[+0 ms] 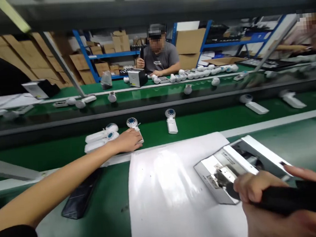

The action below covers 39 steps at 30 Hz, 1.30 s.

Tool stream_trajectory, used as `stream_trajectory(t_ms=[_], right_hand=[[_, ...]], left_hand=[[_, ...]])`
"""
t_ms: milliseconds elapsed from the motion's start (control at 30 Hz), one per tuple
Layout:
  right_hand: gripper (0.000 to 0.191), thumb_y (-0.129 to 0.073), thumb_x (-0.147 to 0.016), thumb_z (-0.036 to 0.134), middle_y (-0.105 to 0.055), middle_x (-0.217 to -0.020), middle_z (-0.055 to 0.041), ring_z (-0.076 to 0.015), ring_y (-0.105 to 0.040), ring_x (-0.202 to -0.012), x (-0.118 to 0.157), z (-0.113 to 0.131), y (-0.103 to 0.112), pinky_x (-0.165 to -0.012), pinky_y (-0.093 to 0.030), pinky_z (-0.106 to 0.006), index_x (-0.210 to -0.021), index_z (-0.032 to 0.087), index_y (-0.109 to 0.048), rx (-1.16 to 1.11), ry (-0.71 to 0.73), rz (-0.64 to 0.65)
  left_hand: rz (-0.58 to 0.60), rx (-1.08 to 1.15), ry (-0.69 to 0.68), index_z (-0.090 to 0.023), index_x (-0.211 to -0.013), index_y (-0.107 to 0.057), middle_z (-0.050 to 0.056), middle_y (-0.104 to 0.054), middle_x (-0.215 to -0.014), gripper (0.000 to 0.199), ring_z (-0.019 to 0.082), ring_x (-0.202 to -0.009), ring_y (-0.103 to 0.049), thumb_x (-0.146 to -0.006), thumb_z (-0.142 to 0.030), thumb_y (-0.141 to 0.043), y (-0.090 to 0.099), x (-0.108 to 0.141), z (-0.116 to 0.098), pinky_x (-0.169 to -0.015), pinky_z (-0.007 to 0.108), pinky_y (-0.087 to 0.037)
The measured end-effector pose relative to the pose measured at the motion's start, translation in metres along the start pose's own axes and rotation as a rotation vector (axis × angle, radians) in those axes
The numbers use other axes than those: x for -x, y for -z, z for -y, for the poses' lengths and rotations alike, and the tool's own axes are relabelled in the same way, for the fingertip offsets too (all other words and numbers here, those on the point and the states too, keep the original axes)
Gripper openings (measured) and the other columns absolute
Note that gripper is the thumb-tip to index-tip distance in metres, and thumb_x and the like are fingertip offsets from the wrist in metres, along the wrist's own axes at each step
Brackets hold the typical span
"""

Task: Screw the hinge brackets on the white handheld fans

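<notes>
A glossy white sheet (pixel 168 202) covers part of the green workbench (pixel 111 222). Just beyond the sheet's far left corner, on the green conveyor belt (pixel 205 120), lies a white device with a round, blue-marked head (pixel 132 122). The left hand (pixel 128 140) rests over this device's body, fingers bent; I cannot tell whether they grip it. Two more white devices (pixel 94 138) lie side by side left of that corner, next to the left wrist, and a single white device (pixel 172 125) lies beyond the middle of the sheet's far edge.

The right hand (pixel 266 218), at the sheet's right side, is wrapped around a black screwdriver (pixel 294 197). Its tip points at the front of a metal screw dispenser (pixel 230 157) standing on the sheet's right part; contact is unclear. Left of the sheet lies a flat black pouch (pixel 79 201), partly behind the left forearm. Well beyond the sheet sits a co-worker in a grey shirt (pixel 164 59).
</notes>
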State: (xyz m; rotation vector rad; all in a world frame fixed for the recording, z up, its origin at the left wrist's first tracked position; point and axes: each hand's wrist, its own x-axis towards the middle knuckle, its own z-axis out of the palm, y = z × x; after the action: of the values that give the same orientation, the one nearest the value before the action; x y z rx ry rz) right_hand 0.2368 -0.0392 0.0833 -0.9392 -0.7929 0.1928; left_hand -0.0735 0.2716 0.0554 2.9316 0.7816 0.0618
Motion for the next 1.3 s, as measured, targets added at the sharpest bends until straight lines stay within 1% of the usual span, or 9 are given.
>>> stream_trajectory(t_ms=[100,200,300,433,533,633,867,1033,1300], right_hand=[[0.07,-0.066,-0.087,0.091,-0.053,-0.055,0.0101,-0.0169,-0.042,-0.037,-0.017,0.005,-0.01,-0.037,-0.042,-0.035,-0.121,0.03,-0.058,0.085,0.166,0.082],[0.065,-0.072,-0.088,0.085,-0.056,-0.055,0.0111,-0.0152,-0.044,-0.036,-0.023,-0.001,-0.022,-0.036,-0.042,-0.031,-0.115,0.028,-0.055,0.081,0.205,0.139],[0.062,-0.073,-0.088,0.083,-0.054,-0.054,0.0122,-0.0143,-0.043,-0.035,-0.022,-0.011,-0.028,-0.035,-0.041,-0.03,-0.109,0.028,-0.053,0.09,0.175,0.137],[0.062,-0.068,-0.09,0.086,-0.054,-0.054,0.0131,-0.0139,-0.042,-0.034,-0.018,-0.013,-0.023,-0.035,-0.041,-0.029,-0.11,0.029,-0.051,0.127,0.141,0.144],[0.059,-0.063,-0.093,0.086,-0.054,-0.053,0.013,-0.0144,-0.041,-0.033,-0.011,-0.007,-0.026,-0.034,-0.042,-0.031,-0.112,0.031,-0.054,0.103,0.074,0.229],[0.053,-0.063,-0.096,0.081,-0.056,-0.055,0.0114,-0.0132,-0.04,-0.033,0.005,-0.004,-0.046,-0.034,-0.041,-0.031,-0.116,0.031,-0.063,-0.045,-0.012,0.338],[0.048,-0.063,-0.1,0.076,-0.06,-0.061,0.0104,-0.013,-0.048,-0.037,0.034,-0.024,-0.1,-0.038,-0.049,-0.03,-0.124,0.034,-0.067,-0.269,-0.115,0.568],[0.049,-0.064,-0.099,0.076,-0.057,-0.059,0.0109,-0.0121,-0.046,-0.037,0.038,-0.036,-0.108,-0.039,-0.049,-0.029,-0.12,0.032,-0.067,-0.238,-0.125,0.537],[0.046,-0.075,-0.095,0.07,-0.058,-0.061,0.0109,-0.0122,-0.048,-0.041,0.057,-0.047,-0.113,-0.043,-0.045,-0.028,-0.117,0.032,-0.064,-0.235,-0.216,0.605]], left_hand=[[-0.068,0.109,0.038,-0.017,-0.095,-0.067,0.01,-0.07,-0.094,0.032,0.026,-0.092,-0.064,-0.113,-0.035,-0.049,-0.006,-0.013,-0.011,-0.094,0.038,-0.049],[-0.159,0.2,0.059,-0.017,-0.102,-0.064,0.011,-0.068,-0.104,0.038,0.027,-0.097,-0.062,-0.118,-0.037,-0.036,-0.001,-0.005,-0.041,-0.09,0.038,-0.047],[-0.186,0.259,-0.049,-0.018,-0.103,-0.063,0.009,-0.067,-0.105,0.029,0.025,-0.098,-0.059,-0.116,-0.034,-0.043,-0.008,0.02,-0.103,-0.094,0.039,-0.046],[-0.215,0.208,-0.367,-0.019,-0.094,-0.062,0.005,-0.064,-0.093,0.012,0.022,-0.086,-0.054,-0.106,-0.021,-0.061,-0.046,0.06,-0.193,-0.09,0.039,-0.044],[-0.255,0.224,-0.459,-0.019,-0.094,-0.064,0.005,-0.066,-0.093,0.016,0.022,-0.085,-0.055,-0.106,-0.028,-0.069,-0.074,0.078,-0.228,-0.085,0.039,-0.045],[-0.274,0.3,-0.492,-0.019,-0.097,-0.065,0.006,-0.068,-0.096,0.02,0.022,-0.089,-0.058,-0.11,-0.034,-0.068,-0.086,0.082,-0.233,-0.086,0.038,-0.046],[-0.321,0.333,-0.534,-0.019,-0.098,-0.07,0.008,-0.072,-0.1,0.022,0.025,-0.101,-0.064,-0.111,-0.037,-0.067,-0.087,0.079,-0.227,-0.099,0.038,-0.049],[-0.339,0.33,-0.525,-0.019,-0.098,-0.071,0.007,-0.073,-0.1,0.023,0.024,-0.1,-0.065,-0.111,-0.037,-0.067,-0.086,0.077,-0.23,-0.099,0.039,-0.05],[-0.33,0.377,-0.489,-0.021,-0.095,-0.07,0.007,-0.075,-0.099,0.019,0.025,-0.104,-0.065,-0.108,-0.035,-0.069,-0.081,0.078,-0.229,-0.102,0.039,-0.049]])
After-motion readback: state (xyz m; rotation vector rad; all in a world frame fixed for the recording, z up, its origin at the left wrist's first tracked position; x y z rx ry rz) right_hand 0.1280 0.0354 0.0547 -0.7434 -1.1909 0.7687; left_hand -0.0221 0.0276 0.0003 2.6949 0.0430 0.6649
